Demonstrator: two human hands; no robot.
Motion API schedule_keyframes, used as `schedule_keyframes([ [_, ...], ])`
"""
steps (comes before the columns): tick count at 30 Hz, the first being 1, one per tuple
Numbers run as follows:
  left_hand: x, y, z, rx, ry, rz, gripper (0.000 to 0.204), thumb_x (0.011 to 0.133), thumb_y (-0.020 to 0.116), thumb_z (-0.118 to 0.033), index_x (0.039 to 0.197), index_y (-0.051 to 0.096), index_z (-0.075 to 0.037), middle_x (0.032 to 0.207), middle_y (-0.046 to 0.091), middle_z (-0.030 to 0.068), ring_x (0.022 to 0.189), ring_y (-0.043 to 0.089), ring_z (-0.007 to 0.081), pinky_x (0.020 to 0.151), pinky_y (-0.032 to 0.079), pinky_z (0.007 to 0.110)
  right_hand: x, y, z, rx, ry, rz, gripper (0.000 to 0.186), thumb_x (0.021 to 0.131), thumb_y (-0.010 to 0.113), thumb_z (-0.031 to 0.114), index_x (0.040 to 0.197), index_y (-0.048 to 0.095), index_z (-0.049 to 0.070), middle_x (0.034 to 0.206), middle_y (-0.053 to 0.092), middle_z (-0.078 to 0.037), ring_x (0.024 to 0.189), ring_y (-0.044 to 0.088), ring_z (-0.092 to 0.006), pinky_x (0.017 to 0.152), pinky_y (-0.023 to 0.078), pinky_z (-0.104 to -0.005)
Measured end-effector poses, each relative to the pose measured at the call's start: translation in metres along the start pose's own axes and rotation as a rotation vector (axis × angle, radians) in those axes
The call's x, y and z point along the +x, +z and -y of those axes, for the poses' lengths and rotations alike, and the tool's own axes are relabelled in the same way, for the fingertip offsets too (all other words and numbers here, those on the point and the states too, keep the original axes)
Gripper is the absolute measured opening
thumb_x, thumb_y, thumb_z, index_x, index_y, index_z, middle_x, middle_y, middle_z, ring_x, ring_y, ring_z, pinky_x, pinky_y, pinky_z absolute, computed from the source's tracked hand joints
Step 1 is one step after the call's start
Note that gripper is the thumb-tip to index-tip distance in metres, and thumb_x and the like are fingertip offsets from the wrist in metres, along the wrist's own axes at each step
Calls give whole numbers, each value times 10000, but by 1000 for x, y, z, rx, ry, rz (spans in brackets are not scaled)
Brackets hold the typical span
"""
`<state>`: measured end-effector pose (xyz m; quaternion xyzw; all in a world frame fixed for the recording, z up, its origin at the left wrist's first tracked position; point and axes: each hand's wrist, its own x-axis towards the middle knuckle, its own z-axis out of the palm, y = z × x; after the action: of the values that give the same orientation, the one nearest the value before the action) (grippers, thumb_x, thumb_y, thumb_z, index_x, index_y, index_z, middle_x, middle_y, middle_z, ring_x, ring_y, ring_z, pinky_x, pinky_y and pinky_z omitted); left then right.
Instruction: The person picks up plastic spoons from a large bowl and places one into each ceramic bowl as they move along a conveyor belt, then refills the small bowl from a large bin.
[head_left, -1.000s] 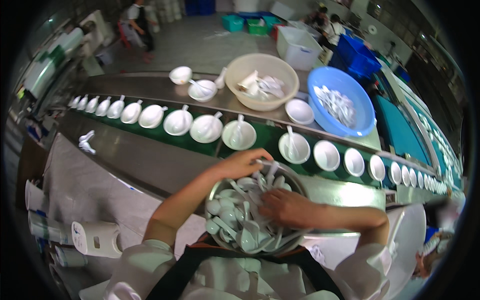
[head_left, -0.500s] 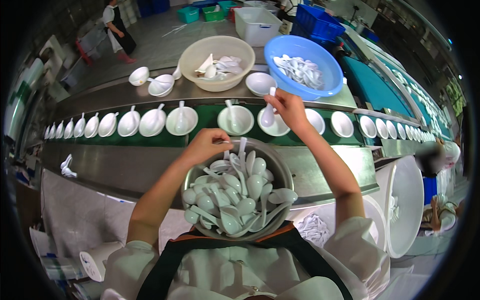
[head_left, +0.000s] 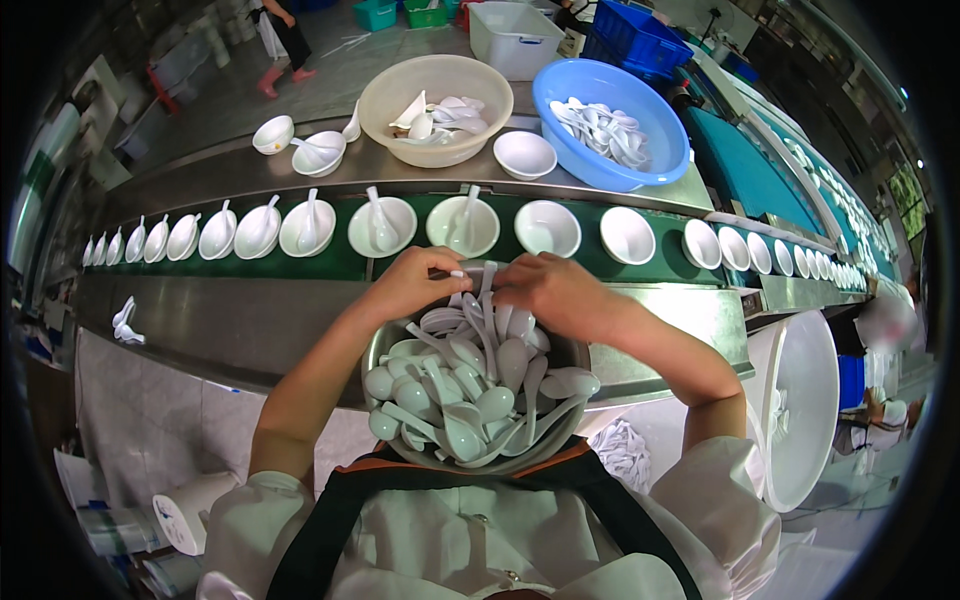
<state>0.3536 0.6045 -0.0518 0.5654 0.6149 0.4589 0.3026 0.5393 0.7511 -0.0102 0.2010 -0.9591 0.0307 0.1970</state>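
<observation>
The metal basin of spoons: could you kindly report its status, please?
Left hand and right hand at the far side of the metal basin, grips hard to tell. White spoons heaped inside. Nothing seen blocking the heap.

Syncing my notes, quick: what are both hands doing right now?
Left hand: curled at the metal bowl's far rim; grip can't be told.
Right hand: curled by the spoons; hold can't be told.

You face a plain green belt (head_left: pixel 669 235) bearing white bowls (head_left: pixel 547 229). Nearer you than the belt, your silver-grey basin (head_left: pixel 571 345) holds white spoons (head_left: pixel 495 405); beyond the belt sit a cream tub (head_left: pixel 440 155) and a light-blue tub (head_left: pixel 600 179). Your apron (head_left: pixel 635 540) is near-black, trimmed orange.
</observation>
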Motion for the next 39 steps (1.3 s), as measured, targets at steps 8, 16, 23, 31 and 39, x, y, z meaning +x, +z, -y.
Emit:
schedule_keyframes([
  [8,15,-15,-43,-62,155,-210,116,823,592,-104,846,628,3,821,629,52,760,567,111,716,451,255,-14,-37,-19,-349,212,-68,181,637,604,91,815,594,60,794,568,-49,747,575,-207,615,493,-292],
  [16,130,-20,33,-95,-36,-330,208,831,593,-200,787,638,-2,725,620,32,607,553,80,559,460,220,-105,61,-132,532,1259,-161,328,750,635,166,1033,567,16,783,624,-201,677,625,-334,617,514,-366],
  [23,127,-19,96,794,184,-753,458,726,697,-242,1073,507,-9,952,595,151,772,588,218,704,478,311,-38,8,-49,260,681,-89,318,798,608,185,1093,546,81,842,634,-157,670,632,-288,622,501,-366],
  [31,34,11,-39,661,-38,256,125,748,573,-147,775,569,-25,670,596,144,616,591,273,569,446,376,-2,45,13,-58,519,285,396,763,626,310,1025,475,55,774,617,-79,781,605,-267,624,482,-377],
  [39,4,38,0,1068,156,256,182,677,596,-79,844,610,-6,892,573,163,785,579,310,647,469,409,0,23,13,399,678,192,391,720,665,156,1078,509,138,805,615,-88,704,612,-250,616,482,-342],
])
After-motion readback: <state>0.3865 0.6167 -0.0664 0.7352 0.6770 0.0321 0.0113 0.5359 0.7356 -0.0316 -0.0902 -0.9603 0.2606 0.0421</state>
